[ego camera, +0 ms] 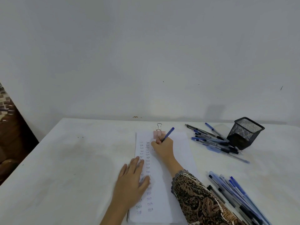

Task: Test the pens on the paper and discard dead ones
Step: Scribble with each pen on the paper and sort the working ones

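Note:
A white sheet of paper (pixel 178 153) lies on the table, with columns of the word "Test" down its left side. My right hand (pixel 163 147) grips a blue pen (pixel 168 133) near the top of the sheet, tip down at a third column. My left hand (pixel 132 181) lies flat with straight fingers on the paper's left edge, pressing it down. A pile of blue and black pens (pixel 212 140) lies at the right beside a black mesh pen holder (pixel 245 133). Another pile of pens (pixel 235 194) lies at the lower right.
A pink binder clip (pixel 159 133) holds the top of the paper. The white table (pixel 73 159) runs to a white wall at the back. Its left edge drops off toward a dark floor with a patterned mat (pixel 6 108).

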Available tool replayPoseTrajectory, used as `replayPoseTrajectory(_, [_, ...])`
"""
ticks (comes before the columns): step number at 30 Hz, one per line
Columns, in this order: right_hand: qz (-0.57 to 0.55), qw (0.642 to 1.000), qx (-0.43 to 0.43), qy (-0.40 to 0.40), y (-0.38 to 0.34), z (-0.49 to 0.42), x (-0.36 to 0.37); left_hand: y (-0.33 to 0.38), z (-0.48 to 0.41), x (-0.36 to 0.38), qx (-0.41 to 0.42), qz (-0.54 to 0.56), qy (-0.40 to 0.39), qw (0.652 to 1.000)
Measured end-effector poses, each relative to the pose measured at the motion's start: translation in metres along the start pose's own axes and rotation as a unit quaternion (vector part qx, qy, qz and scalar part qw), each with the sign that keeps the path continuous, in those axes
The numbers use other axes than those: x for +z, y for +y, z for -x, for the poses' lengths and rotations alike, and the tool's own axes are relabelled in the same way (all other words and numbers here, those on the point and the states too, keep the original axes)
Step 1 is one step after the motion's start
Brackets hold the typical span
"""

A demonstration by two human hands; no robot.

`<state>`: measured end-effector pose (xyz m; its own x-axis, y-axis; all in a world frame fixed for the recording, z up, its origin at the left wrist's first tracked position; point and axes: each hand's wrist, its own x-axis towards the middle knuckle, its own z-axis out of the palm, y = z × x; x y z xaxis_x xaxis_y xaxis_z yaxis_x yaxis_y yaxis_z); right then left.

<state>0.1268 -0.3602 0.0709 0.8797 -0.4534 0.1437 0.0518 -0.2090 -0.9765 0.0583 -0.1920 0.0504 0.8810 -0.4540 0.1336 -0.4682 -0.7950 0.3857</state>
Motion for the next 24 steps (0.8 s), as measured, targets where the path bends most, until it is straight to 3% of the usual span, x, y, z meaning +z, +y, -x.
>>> replayPoseTrajectory(4, [-0.021,1.0,0.005,0.008,0.0,0.001,0.002,-0.001,0.0,0.002,0.001,0.001,0.002,1.0])
replayPoseTrajectory(6, [-0.125,0.99,0.055,0.02,0.0,-0.002,-0.004,-0.001,0.0,0.002,0.001,-0.002,0.005,1.0])
replayPoseTrajectory(9, [-0.325,0.937,0.125,0.002,-0.007,0.002,-0.025,0.0,-0.001,0.001,-0.001,-0.007,0.012,1.0])
replayPoseTrajectory(12, [-0.365,0.924,0.114,-0.013,-0.019,0.017,-0.038,0.001,-0.002,0.001,-0.001,-0.01,0.018,1.0])
replayPoseTrajectory(14, [-0.292,0.953,0.072,-0.032,-0.027,0.031,-0.044,0.0,-0.001,0.003,0.001,-0.014,0.022,1.0])
replayPoseTrajectory(17, [-0.041,0.994,-0.07,-0.076,-0.03,0.052,-0.051,0.0,-0.002,0.005,0.013,-0.021,0.034,0.999])
replayPoseTrajectory(20, [0.195,0.957,-0.183,-0.114,-0.022,0.072,-0.051,0.001,0.0,0.006,0.018,-0.02,0.042,0.999])
replayPoseTrajectory(24, [0.374,0.859,-0.344,-0.068,0.0,0.085,-0.051,0.0,0.001,0.009,0.009,-0.005,0.041,0.999])
